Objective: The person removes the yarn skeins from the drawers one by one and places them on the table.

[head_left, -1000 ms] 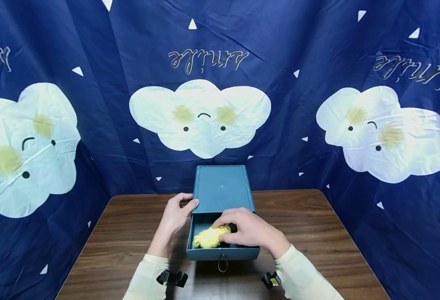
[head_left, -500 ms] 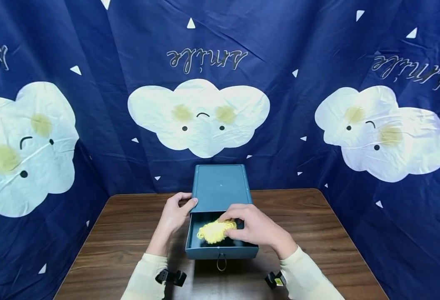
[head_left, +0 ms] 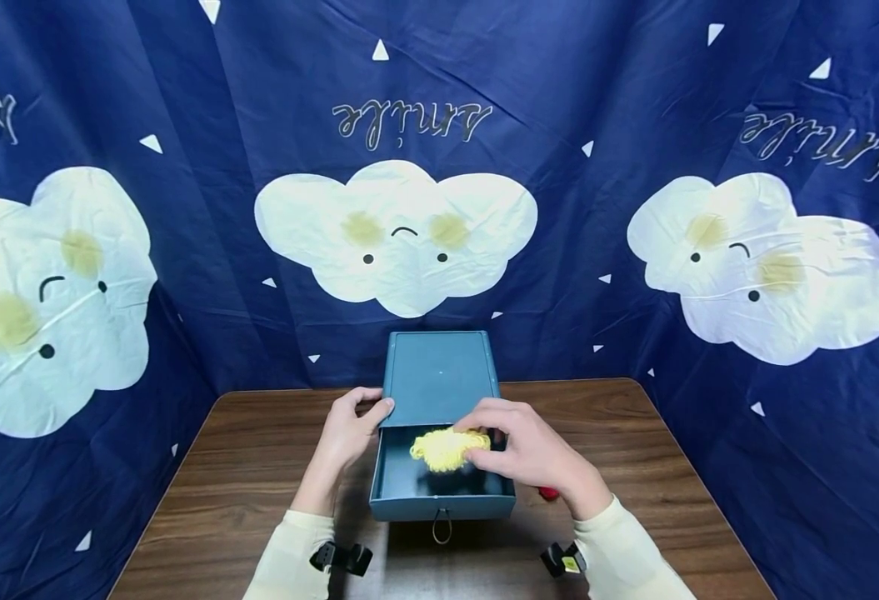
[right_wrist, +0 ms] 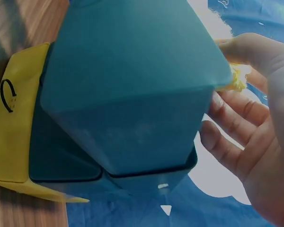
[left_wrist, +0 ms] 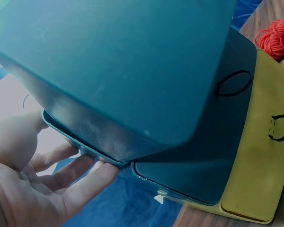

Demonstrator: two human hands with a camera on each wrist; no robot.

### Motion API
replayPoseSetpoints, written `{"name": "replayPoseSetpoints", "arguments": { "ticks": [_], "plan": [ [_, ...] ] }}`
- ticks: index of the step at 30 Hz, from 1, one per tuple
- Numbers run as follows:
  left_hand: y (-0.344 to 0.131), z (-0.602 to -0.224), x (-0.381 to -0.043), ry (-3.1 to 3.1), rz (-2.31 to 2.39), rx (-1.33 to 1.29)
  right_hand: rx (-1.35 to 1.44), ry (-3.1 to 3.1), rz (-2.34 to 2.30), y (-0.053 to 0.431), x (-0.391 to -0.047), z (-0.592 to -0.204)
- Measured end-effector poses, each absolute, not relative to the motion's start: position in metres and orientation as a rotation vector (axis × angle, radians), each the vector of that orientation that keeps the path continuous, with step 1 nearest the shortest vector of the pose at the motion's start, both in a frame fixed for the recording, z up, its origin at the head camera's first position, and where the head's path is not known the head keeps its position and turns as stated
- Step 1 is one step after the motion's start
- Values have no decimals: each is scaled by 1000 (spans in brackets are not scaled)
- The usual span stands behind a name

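A blue-teal drawer box (head_left: 439,375) stands on the table with its top drawer (head_left: 442,507) pulled out toward me. My left hand (head_left: 351,429) holds the box at its front left corner, thumb near the top edge and fingers along the side. Over the open drawer, my right hand (head_left: 525,442) pinches a skein of yellow yarn (head_left: 442,450) between thumb and fingers. Part of this yellow yarn shows past the drawer's rim in the right wrist view. A small loop pull (head_left: 442,527) hangs from the drawer front.
Below the open drawer, the wrist views show a shut teal drawer (left_wrist: 194,165) and a yellow drawer (left_wrist: 260,156) with black loops. Red yarn (left_wrist: 274,40) lies on the wooden table (head_left: 259,467) to the right. A blue cloud-print curtain (head_left: 574,333) surrounds the table.
My right hand has moved the yellow yarn rightward and away from me, from near the drawer's front toward its back right. Red yarn shows beneath my right wrist now. The left hand stays put.
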State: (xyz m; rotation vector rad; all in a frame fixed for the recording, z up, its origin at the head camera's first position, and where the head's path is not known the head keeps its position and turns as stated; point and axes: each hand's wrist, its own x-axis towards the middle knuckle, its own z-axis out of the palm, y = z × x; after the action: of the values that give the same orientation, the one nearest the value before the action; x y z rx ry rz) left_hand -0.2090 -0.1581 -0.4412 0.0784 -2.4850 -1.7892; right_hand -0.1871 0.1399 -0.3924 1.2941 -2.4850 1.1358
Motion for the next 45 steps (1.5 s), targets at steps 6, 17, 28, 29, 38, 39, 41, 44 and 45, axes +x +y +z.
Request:
{"name": "replayPoseSetpoints", "arguments": {
  "ticks": [6,17,28,29,38,39,41,44,45],
  "plan": [
    [-159,-440,-209,-2477,-1798,80,1261,-2458,1178,150,-183,-388],
    [-159,-440,-209,-2497,-1768,61,1190,-2385,1203,172,-182,-386],
    [-159,-442,-210,-2489,-1769,62,1042,-2406,1195,197,-182,-391],
    [-159,-442,-210,-2486,-1774,62,1030,-2407,1183,199,-183,-392],
    [-159,-441,-209,-2477,-1792,54,952,-2379,1124,219,-186,-405],
    [-159,-441,-209,-2477,-1789,53,944,-2375,1120,220,-186,-407],
    [-159,-441,-209,-2473,-1798,54,921,-2371,1113,223,-187,-410],
    [-160,-440,-209,-2459,-1826,54,888,-2367,1107,227,-188,-415],
    [-160,-441,-209,-2455,-1831,57,877,-2367,1103,228,-189,-417]
  ]
}}
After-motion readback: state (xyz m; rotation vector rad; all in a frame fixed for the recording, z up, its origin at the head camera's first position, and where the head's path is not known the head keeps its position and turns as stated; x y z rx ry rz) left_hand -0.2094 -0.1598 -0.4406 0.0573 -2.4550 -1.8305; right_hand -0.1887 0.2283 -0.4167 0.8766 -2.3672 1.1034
